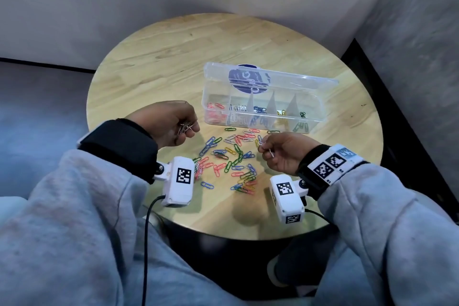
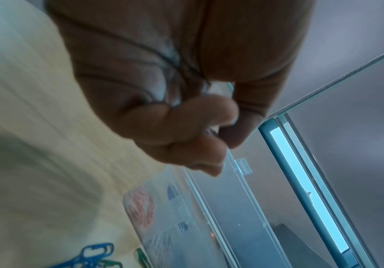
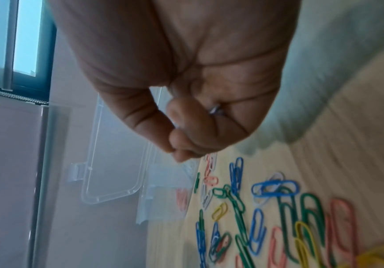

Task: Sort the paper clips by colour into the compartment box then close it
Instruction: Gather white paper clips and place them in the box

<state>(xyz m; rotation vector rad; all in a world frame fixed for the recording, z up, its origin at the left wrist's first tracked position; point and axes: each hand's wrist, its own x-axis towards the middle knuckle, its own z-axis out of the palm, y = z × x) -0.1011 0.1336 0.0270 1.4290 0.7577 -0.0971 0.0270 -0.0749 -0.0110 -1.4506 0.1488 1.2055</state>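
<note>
1. Your left hand (image 1: 171,122) is curling round a bunch of silver paper clips (image 1: 185,127) — your right hand (image 1: 283,150) is pinching one silver clip (image 1: 263,143).
2. Loose coloured clips (image 1: 228,159) are lying on the round wooden table (image 1: 173,52), just before the open compartment box (image 1: 263,107) — lid up.

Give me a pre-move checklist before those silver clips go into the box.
1. Box lid open: ok.
2. Left hand grips a bunch of silver clips: ok.
3. Right hand pinches silver clips: ok.
4. Silver compartment, second from left, beside the pink clips: ok.
5. No other colour hidden in either hand: cannot tell.
6. Loose pile all sorted: not ok.
</note>
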